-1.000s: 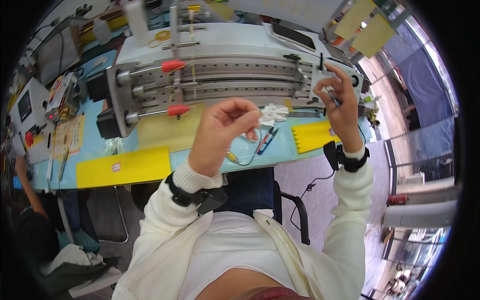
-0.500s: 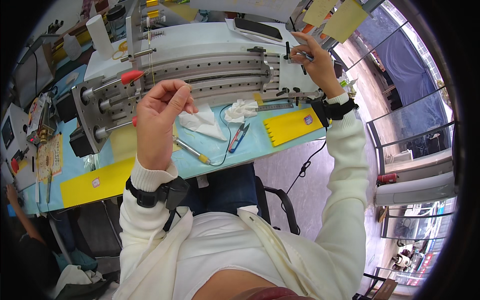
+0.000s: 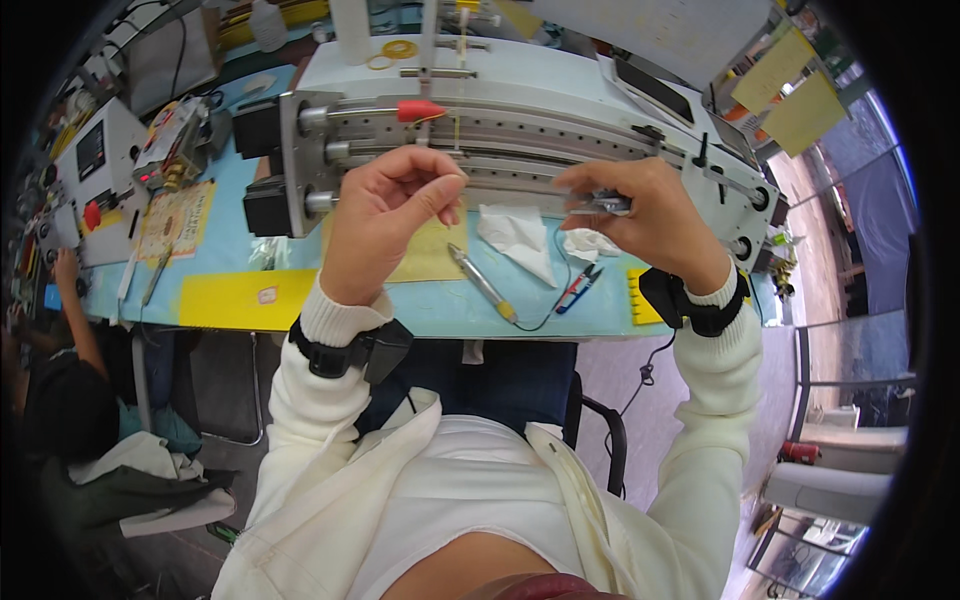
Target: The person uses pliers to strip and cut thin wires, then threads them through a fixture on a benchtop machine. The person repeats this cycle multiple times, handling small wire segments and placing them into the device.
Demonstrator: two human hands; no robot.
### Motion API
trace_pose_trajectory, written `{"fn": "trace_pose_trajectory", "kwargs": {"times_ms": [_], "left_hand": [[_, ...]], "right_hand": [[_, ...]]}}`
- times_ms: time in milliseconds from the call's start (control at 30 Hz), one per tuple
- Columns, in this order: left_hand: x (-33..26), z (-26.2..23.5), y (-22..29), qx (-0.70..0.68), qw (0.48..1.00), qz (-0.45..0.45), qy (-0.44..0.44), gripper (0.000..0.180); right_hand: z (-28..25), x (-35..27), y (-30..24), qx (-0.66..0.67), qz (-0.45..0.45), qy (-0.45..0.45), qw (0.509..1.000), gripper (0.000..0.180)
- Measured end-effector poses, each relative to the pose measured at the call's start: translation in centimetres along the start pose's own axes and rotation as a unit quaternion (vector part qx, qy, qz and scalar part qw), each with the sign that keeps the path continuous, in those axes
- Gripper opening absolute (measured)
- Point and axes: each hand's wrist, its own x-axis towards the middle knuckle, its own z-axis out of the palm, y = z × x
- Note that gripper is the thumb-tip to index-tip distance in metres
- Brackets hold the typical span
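Left hand (image 3: 388, 218) presses thumb to forefinger, any contents unclear; right hand (image 3: 660, 215) grips small silvery tool (image 3: 612, 203) near metal rails (image 3: 530, 163)

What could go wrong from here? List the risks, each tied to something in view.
1. The right hand holds a silver tool that appears, in this view, close to the metal rail assembly; a careless move might knock the two together.
2. The pen-shaped tool trails a thin cord; a tug on it could drag the tool.
3. The snips lie near that cord and might nick it if handled carelessly.
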Motion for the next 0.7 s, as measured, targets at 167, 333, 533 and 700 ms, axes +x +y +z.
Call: {"fn": "trace_pose_trajectory", "kwargs": {"times_ms": [167,333,533,700], "left_hand": [[0.0,-1.2,0.5,0.075,0.997,0.007,-0.013,0.009],[2.3,0.6,-1.1,0.484,0.853,0.146,0.131,0.009],[0.7,3.5,-1.9,0.225,0.974,0.019,0.013,0.01],[0.1,6.1,-1.8,0.027,0.999,-0.035,0.008,0.012]], "right_hand": [[3.8,6.4,-1.1,0.205,0.048,0.038,0.977,0.016],[6.1,10.1,-0.1,-0.092,0.038,0.198,0.975,0.024],[3.1,4.4,-2.4,0.049,0.058,0.222,0.972,0.02],[2.4,-0.8,-4.2,0.063,0.031,0.184,0.98,0.058]]}}
